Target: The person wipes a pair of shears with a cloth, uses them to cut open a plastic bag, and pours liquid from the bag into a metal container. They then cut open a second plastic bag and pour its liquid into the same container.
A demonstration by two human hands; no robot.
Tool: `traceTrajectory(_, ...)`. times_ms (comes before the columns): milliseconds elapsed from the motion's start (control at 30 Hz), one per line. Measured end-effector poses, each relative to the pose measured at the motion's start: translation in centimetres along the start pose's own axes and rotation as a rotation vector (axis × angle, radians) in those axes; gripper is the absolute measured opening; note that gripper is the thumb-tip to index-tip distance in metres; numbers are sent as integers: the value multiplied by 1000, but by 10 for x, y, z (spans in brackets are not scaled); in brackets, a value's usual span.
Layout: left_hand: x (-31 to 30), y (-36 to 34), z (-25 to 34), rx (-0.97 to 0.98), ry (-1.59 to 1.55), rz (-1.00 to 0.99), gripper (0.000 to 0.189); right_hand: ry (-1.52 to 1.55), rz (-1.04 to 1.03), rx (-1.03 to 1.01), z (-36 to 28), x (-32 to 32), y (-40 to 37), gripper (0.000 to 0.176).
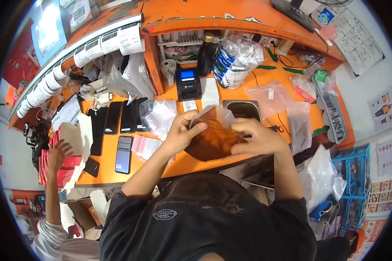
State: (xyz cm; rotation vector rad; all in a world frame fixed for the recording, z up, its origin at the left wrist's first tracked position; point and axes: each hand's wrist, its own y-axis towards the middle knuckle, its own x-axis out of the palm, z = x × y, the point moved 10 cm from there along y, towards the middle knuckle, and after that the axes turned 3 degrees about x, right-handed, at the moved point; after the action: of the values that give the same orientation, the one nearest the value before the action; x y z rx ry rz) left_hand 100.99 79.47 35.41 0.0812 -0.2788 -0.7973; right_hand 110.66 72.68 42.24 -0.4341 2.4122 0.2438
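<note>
A shiny amber-brown plastic bag (211, 141) with a paler, clear-looking upper edge is held up over the front of the orange counter. My left hand (184, 134) grips its left side, thumb on the near face. On the other side, my right hand (258, 138) has its fingers curled against the bag's right side. What the bag contains, if anything, cannot be made out. Small clear plastic bags (160, 114) lie just beyond my left hand. Behind my right hand is a metal-rimmed dark tray (244, 103).
A co-worker's hand (59, 153) reaches over red boxes (72, 167) at left. A lit phone (123, 154) and several dark phones (113, 117) lie on the counter (106, 169). Farther back stand a card-terminal-like device (189, 85), a black bottle (206, 54) and a stuffed plastic bag (237, 61).
</note>
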Motion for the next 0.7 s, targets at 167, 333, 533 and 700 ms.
traceTrajectory(167,-12,-18,-16,30,-315,245,12,166,314,167,36,12,-36,31)
traceTrajectory(333,-60,-41,-61,-53,-39,222,11,254,702,250,38,11,-48,10)
traceTrajectory(533,-37,-42,-10,128,1015,7,34,50,499,248,65,54,-45,9)
traceTrajectory(700,91,-26,34,574,1411,-293,30,105,493,244,51,53,-45,9)
